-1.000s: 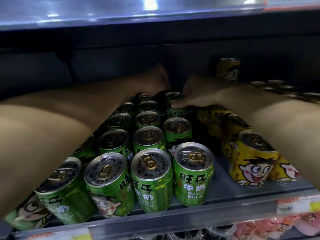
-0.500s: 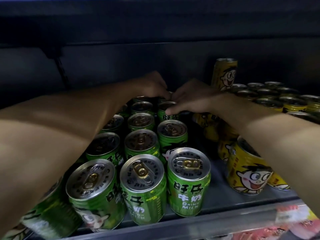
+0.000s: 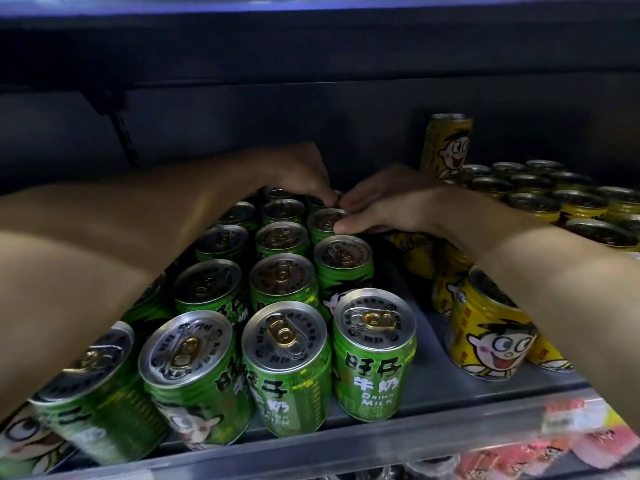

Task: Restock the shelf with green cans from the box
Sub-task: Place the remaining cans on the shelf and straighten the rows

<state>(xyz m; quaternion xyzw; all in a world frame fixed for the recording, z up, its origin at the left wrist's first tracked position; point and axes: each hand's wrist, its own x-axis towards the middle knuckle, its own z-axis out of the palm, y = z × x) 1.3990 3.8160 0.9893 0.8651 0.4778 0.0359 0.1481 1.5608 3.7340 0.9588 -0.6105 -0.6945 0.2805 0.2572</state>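
On a dim shelf [image 3: 426, 393] crowded with rows of green cans [image 3: 375, 351], the left hand [image 3: 294, 174] and right hand [image 3: 384, 206] curl fingertips over rear cans, apparently nudging them, best pressed squarely to keep rows straight; box unseen.

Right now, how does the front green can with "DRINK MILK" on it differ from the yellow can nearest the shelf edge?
The front green can is green with white writing; the front yellow can is yellow with a cartoon face. The front green can shows its whole silver lid and gold pull tab; the front yellow can's lid is partly hidden under the right forearm. The front green can touches other green cans; a bare strip of shelf separates it from the front yellow can. Both look similar in size.
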